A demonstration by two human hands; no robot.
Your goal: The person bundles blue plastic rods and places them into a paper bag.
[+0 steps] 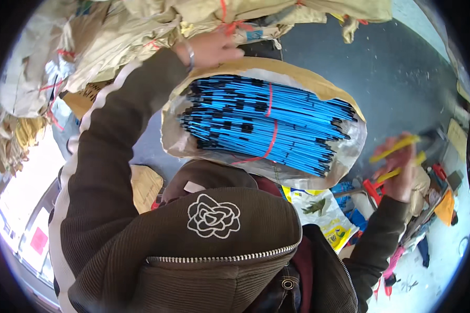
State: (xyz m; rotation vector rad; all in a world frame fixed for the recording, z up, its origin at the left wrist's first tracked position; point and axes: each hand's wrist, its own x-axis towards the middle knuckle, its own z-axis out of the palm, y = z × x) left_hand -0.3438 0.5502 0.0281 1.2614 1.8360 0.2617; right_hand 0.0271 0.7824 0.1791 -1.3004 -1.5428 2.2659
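A brown paper sack (164,122) with a pale lining lies open in front of me. Inside are two bundles of thin blue sticks or cables (235,112) with black bands and ends, each tied with red string. At the sack's far left rim is my left hand (209,49), fingers loosely stretched to the right with nothing seen in them; whether it touches the paper is unclear. Over to the right, my right hand (399,175) grips a yellow-handled plier-like tool (397,148), its handles spread and its dark head blurred by motion.
Stuffed beige sacks (125,47) tied with red string line the far and left sides. The dark table (318,52) extends behind the sack. A yellow-and-white plastic bag (324,211) lies near me, with mixed cloth and tools (433,193) at the right.
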